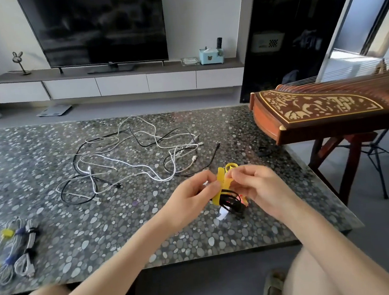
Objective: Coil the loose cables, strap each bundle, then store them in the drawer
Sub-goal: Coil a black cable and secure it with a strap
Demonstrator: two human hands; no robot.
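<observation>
Right of the frame's centre, the left hand [194, 196] and the right hand [260, 188] each have a clenched grip on a yellow flat strap [221, 180], probably to close it around the small coil of black cable [230, 200] above the pebble-patterned table [34, 164]. Loose white and black cables [136, 153] lie tangled mid-table; strapped grey bundles [15, 252] sit lower left, apart as finished.

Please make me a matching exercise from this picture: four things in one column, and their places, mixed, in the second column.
1. yellow strap
2. loose cables
3. strapped bundles
4. zither

A. tangled, middle of the table
B. beyond the table's right edge
C. pinched between left hand and right hand
D. table's near left corner

Pairs: 1-C, 2-A, 3-D, 4-B
</observation>
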